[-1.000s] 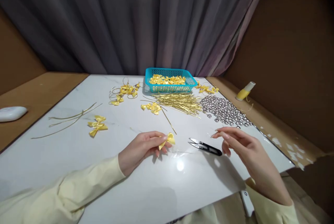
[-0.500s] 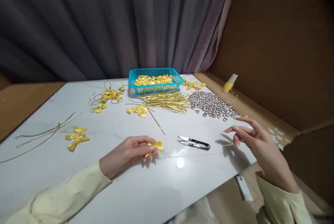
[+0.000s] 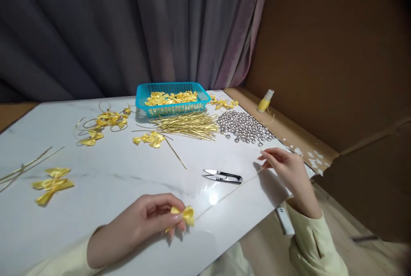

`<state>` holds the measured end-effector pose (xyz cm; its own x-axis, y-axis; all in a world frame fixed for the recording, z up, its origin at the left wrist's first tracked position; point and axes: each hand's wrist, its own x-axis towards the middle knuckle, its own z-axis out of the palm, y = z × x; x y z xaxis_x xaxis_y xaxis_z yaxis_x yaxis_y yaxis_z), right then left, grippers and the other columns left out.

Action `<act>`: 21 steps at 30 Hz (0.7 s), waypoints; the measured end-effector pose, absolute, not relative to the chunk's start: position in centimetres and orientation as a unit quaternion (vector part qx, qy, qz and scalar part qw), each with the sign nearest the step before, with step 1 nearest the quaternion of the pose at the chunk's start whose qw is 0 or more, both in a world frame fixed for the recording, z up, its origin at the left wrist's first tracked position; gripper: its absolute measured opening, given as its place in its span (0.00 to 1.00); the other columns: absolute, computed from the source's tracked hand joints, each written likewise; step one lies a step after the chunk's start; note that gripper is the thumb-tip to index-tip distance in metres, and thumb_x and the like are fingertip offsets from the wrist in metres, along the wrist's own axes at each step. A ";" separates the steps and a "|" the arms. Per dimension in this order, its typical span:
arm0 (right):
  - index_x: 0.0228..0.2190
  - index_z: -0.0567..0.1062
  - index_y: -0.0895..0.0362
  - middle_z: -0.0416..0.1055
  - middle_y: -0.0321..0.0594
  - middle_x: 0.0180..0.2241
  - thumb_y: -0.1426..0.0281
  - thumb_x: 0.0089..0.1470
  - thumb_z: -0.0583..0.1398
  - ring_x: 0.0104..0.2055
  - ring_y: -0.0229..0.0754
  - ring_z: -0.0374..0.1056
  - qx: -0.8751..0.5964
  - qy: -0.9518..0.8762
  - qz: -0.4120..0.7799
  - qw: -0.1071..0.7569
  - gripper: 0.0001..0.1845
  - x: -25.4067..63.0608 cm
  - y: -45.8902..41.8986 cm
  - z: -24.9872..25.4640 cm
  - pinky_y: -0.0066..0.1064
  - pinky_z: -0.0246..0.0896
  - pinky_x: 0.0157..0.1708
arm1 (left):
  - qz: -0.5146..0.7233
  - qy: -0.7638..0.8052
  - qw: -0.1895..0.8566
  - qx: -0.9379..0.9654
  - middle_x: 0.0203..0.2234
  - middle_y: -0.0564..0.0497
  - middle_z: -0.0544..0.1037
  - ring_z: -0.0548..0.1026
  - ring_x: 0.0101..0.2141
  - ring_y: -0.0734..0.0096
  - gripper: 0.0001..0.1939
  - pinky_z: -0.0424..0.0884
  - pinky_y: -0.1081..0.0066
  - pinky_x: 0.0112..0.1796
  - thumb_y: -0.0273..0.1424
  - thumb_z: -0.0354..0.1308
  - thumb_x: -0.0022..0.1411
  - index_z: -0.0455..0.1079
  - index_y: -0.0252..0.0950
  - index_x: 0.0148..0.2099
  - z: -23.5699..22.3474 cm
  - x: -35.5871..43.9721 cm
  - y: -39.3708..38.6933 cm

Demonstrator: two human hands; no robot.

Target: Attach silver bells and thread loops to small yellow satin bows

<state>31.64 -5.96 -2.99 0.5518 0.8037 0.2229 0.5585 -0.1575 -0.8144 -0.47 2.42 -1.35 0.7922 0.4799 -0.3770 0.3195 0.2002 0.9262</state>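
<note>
While the left hand (image 3: 138,226) is pinching a yellow bow (image 3: 189,216) between thumb and fingers over the near part of the table (image 3: 96,160), a thin thread (image 3: 224,196) is running from the bow toward the right. The right hand (image 3: 287,173) is hovering over the table's right side, its fingers pinching that thread. Black-handled scissors (image 3: 226,177) are lying between the hands, just beyond the thread, blades pointing left. Toward the left, more bows (image 3: 53,184) are lying near some loose wires (image 3: 25,166). Farther back, a bow cluster (image 3: 156,139) is lying in front of a heap of gold wires (image 3: 189,125), with silver beads (image 3: 244,126) spreading to the right. Beyond the wires, a blue basket (image 3: 139,98) is holding many bows, and a spool (image 3: 265,101) is standing at the far right. Behind, a gray curtain (image 3: 96,31) is hanging.
</note>
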 end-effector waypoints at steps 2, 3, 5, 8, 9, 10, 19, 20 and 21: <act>0.27 0.73 0.59 0.74 0.41 0.23 0.65 0.51 0.55 0.22 0.42 0.70 -0.747 -0.502 0.092 0.427 0.10 31.8 -5.2 -2.8 0.30 0.62 0.27 | 0.031 0.306 0.691 0.655 0.28 0.49 0.77 0.71 0.28 0.72 0.10 0.67 0.73 0.31 0.35 0.54 0.59 0.70 0.34 0.37 -1.3 -0.4 2.3; 0.27 0.72 0.59 0.74 0.40 0.22 0.67 0.51 0.55 0.21 0.41 0.70 -0.740 -0.533 0.071 0.404 0.10 31.8 -4.5 -2.5 0.29 0.61 0.27 | 0.019 0.303 0.680 0.668 0.29 0.50 0.77 0.71 0.29 0.72 0.10 0.67 0.73 0.31 0.36 0.54 0.59 0.70 0.35 0.37 -1.2 -0.4 2.3; 0.26 0.72 0.59 0.73 0.40 0.21 0.71 0.52 0.52 0.21 0.39 0.69 -0.713 -0.608 0.033 0.348 0.10 31.6 -2.6 -1.7 0.27 0.59 0.27 | 0.003 0.304 0.661 0.686 0.29 0.50 0.77 0.71 0.28 0.73 0.11 0.68 0.73 0.31 0.37 0.53 0.59 0.71 0.35 0.37 -1.1 -0.4 2.3; 0.21 0.71 0.59 0.70 0.38 0.17 0.76 0.48 0.53 0.19 0.37 0.65 -0.695 -0.646 0.027 0.314 0.09 31.3 0.6 -0.5 0.26 0.55 0.25 | -0.007 0.311 0.641 0.702 0.29 0.51 0.77 0.70 0.27 0.74 0.12 0.68 0.74 0.31 0.38 0.52 0.59 0.71 0.36 0.37 -0.9 -0.4 2.4; 0.20 0.70 0.59 0.69 0.38 0.16 0.77 0.46 0.53 0.19 0.37 0.64 -0.691 -0.655 0.027 0.304 0.09 31.3 1.5 -0.2 0.25 0.53 0.24 | -0.009 0.313 0.636 0.705 0.29 0.51 0.78 0.70 0.27 0.74 0.12 0.68 0.74 0.31 0.39 0.52 0.59 0.71 0.36 0.38 -0.9 -0.4 2.4; 0.19 0.70 0.59 0.68 0.38 0.15 0.78 0.45 0.53 0.18 0.36 0.63 -0.687 -0.663 0.027 0.295 0.09 31.2 2.2 0.0 0.25 0.52 0.24 | -0.011 0.315 0.632 0.708 0.29 0.51 0.78 0.70 0.27 0.74 0.13 0.68 0.74 0.31 0.39 0.52 0.59 0.71 0.36 0.38 -0.9 -0.4 2.4; 0.14 0.64 0.58 0.62 0.35 0.12 0.82 0.38 0.50 0.17 0.34 0.55 -0.679 -0.693 0.019 0.242 0.11 30.9 4.1 -1.0 0.26 0.43 0.22 | -0.014 0.316 0.628 0.711 0.29 0.51 0.78 0.70 0.27 0.75 0.13 0.68 0.76 0.30 0.40 0.52 0.59 0.71 0.36 0.37 -1.0 -0.4 2.5; 0.14 0.64 0.59 0.62 0.35 0.12 0.82 0.39 0.50 0.17 0.34 0.55 -0.679 -0.694 0.019 0.239 0.11 30.9 4.2 -1.2 0.26 0.43 0.22 | -0.015 0.315 0.627 0.712 0.29 0.51 0.78 0.70 0.27 0.75 0.14 0.68 0.76 0.30 0.40 0.52 0.59 0.71 0.36 0.37 -1.0 -0.4 2.5; 0.15 0.65 0.59 0.63 0.35 0.12 0.82 0.39 0.50 0.17 0.34 0.56 -0.679 -0.695 0.018 0.237 0.10 30.9 4.3 -1.3 0.26 0.43 0.22 | -0.017 0.314 0.625 0.714 0.29 0.51 0.78 0.70 0.27 0.75 0.14 0.67 0.76 0.30 0.40 0.52 0.59 0.71 0.35 0.37 -1.0 -0.5 2.5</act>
<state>30.89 4.26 -1.31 0.0340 0.9520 0.3042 0.9349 0.0773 -0.3465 -0.45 2.48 -0.96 0.8022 0.4279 -0.4163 0.4692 -0.0208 0.8828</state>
